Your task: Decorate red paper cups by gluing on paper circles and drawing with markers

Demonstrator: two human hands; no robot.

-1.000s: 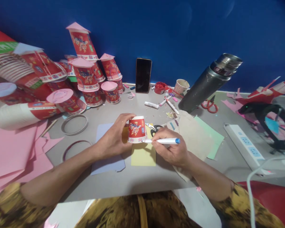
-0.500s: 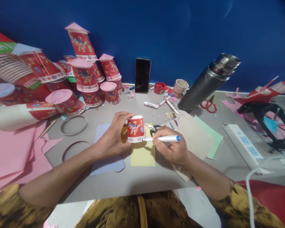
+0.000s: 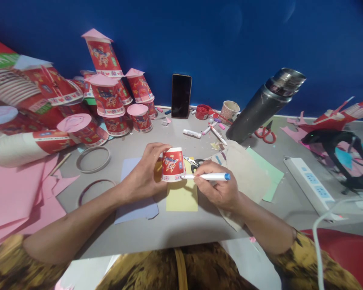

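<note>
A red paper cup with a printed figure is held upside down by my left hand, fingers wrapped round its left side. My right hand grips a white marker pen with a blue end. The pen's tip meets the white patterned band at the cup's lower right. Beneath the cup lies a yellow paper sheet, and black-handled scissors rest just behind my right hand, partly hidden. A blue-violet sheet is under my left wrist.
Stacked red cups with pink paper tops stand at the back left, above pink paper. A phone leans on the blue wall. A dark flask, red-handled scissors and a power strip are on the right.
Almost nothing differs. Both hands hold the cup and the marker pen in nearly the same pose, with the pen tip still at the cup's band.
</note>
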